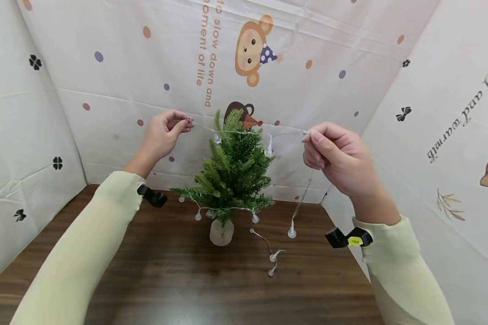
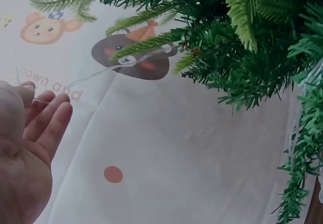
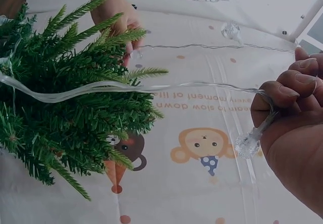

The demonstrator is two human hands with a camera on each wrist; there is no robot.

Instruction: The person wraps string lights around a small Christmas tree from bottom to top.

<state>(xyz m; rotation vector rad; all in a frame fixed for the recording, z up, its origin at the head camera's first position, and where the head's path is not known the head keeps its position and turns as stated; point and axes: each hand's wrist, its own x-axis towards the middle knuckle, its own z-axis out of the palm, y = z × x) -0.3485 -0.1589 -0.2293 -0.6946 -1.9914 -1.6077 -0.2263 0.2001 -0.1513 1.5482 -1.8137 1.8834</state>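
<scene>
A small green artificial Christmas tree (image 1: 240, 167) stands on a pale round base (image 1: 221, 233). My left hand (image 1: 165, 131), left of its top, pinches a clear fairy-light string (image 1: 286, 133) between thumb and fingers. On the right, my right hand (image 1: 339, 155) pinches the same string, with further fingers curled around it in the right wrist view. Between the hands, the wire spans the upper branches, with one bulb (image 1: 217, 138) near the left side and another bulb (image 1: 269, 151) on the right. Below my right hand dangles a wire ending in a bulb (image 1: 292, 232).
A lower stretch of the lights, with a bulb (image 1: 255, 218), drapes across the bottom branches. Several loose bulbs (image 1: 273, 257) on their wire lie on the brown wooden table (image 1: 166, 280), right of the base. Printed white cloth (image 1: 118, 76) encloses the back and sides.
</scene>
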